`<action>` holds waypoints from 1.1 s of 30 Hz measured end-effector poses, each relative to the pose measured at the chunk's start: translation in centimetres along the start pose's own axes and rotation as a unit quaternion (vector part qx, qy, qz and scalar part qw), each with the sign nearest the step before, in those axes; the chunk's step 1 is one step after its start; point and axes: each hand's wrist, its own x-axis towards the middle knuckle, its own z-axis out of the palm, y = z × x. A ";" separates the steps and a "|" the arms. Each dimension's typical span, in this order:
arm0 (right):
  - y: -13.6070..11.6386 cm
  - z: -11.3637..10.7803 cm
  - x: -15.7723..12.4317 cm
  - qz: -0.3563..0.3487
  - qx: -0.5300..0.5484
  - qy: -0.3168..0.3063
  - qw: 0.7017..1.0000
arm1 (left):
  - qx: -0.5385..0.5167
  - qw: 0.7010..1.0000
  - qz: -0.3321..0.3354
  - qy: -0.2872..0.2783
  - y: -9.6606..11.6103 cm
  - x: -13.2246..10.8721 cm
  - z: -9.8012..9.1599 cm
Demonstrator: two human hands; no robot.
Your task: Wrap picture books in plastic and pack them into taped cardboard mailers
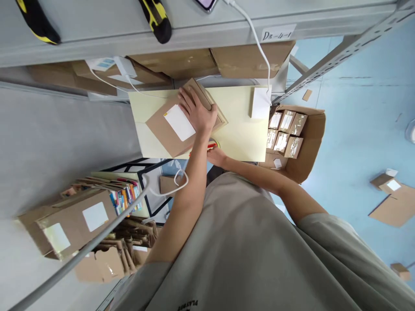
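Note:
A brown cardboard box (162, 125) lies at an angle on the pale yellow table (246, 142), with a white label (180, 122) on its face. My left hand (198, 113) rests on the box beside the label, its fingers spread toward the far edge. Near the table's front edge, my right hand (216, 155) is closed around the handle of a red and orange tape dispenser (212, 145). Part of this tool is hidden behind my left forearm.
Above the table, a grey shelf (207, 36) carries two black and yellow cutters and a phone. A white block (260, 103) stands at the table's right. An open carton (308, 147) holds several small boxes. White cables hang across the shelf.

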 end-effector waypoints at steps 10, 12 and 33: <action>11.6 1.1 -17.7 0.317 -0.014 0.010 0.948 | -0.004 1.000 0.001 -0.004 0.3 -1.1 -0.1; 12.7 0.0 -17.8 0.343 -0.022 0.040 0.938 | -0.012 1.000 0.006 -0.014 0.6 -1.9 -0.2; 6.9 -0.9 -10.7 0.411 0.076 0.108 0.902 | 0.042 0.985 0.103 -0.130 0.1 -9.3 -3.9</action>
